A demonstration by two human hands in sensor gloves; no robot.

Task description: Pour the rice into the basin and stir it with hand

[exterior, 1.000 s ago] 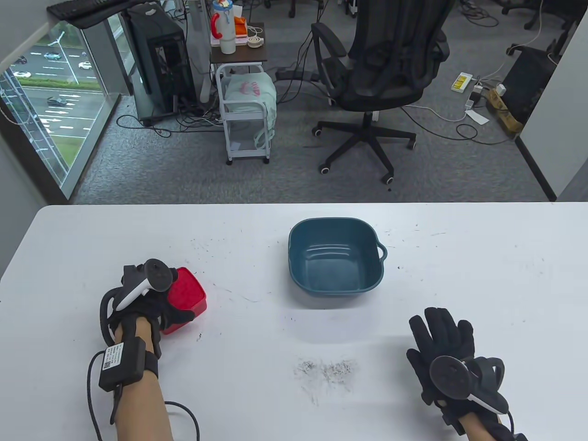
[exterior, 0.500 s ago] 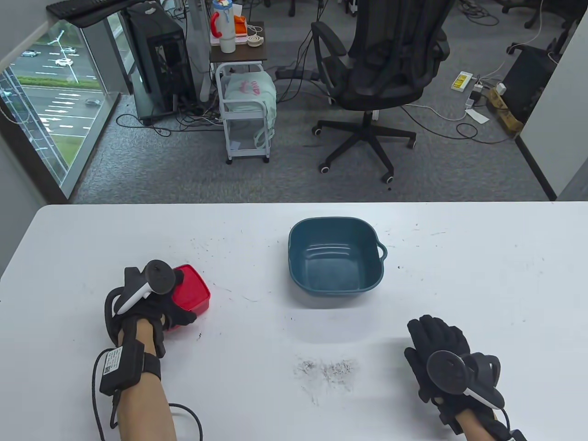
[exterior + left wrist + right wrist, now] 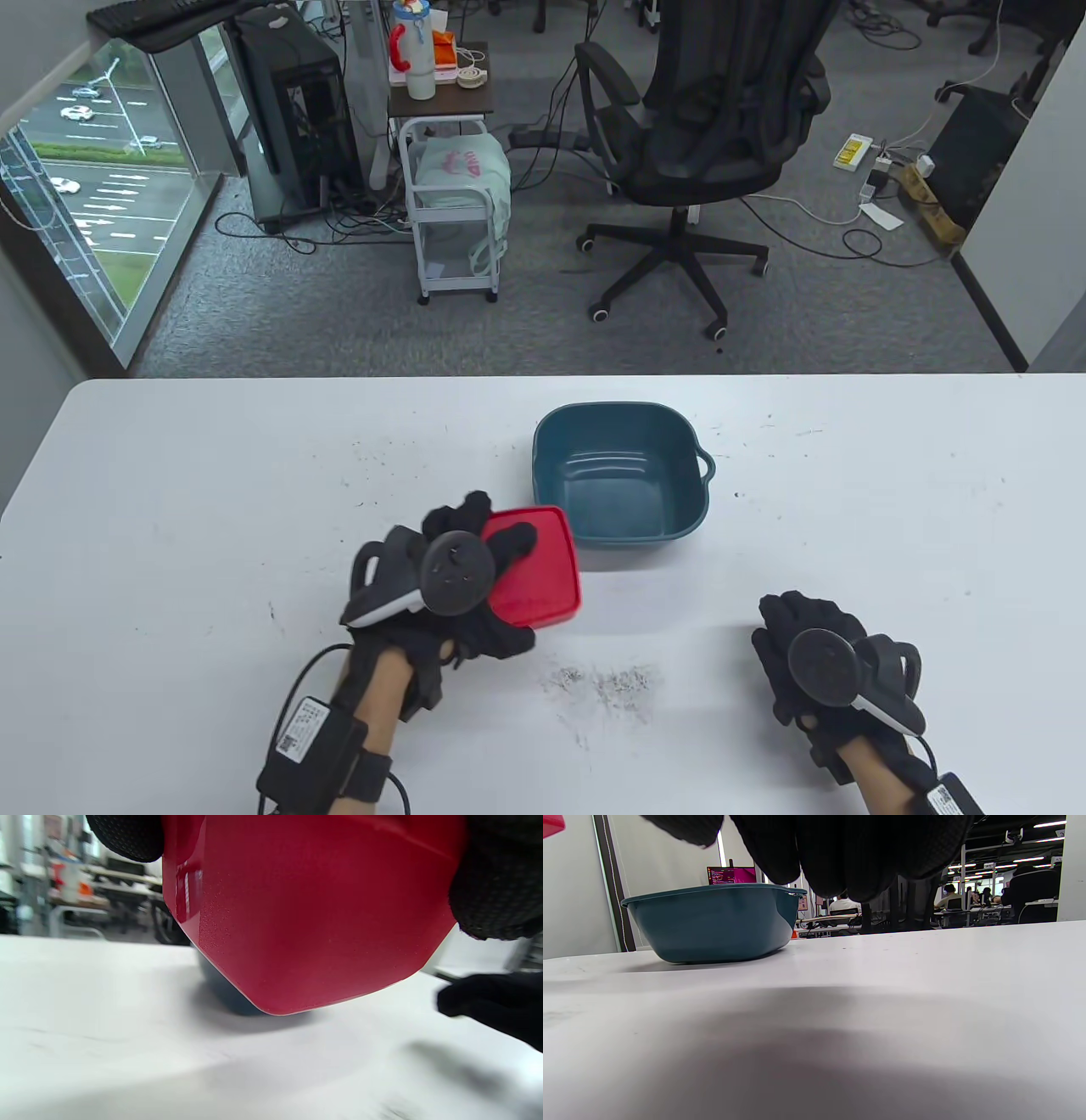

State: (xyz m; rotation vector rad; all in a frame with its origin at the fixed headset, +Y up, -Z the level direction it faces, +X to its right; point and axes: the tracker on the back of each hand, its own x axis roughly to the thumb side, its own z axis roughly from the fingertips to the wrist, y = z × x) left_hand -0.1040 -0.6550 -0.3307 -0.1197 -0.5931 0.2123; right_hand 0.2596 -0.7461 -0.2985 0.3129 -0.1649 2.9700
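The left hand (image 3: 462,586) grips a red, rigid plastic box (image 3: 539,567) by its sides, held off the white table (image 3: 212,509) just beside the empty teal plastic basin (image 3: 619,471). The smooth box looks light but slippery, so a firm grip across opposite walls seems best for tipping. The right hand (image 3: 819,658) rests relaxed on the table, holding nothing.

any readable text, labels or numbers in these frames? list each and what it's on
Nothing can be read.
White label on the left wrist box: print and a code square, too small.
White label on the right wrist box: too small.
Yellow label on the floor power strip: blurred.
Pink monitor screen: lines of text, too small.
Red container, basin: no markings seen.
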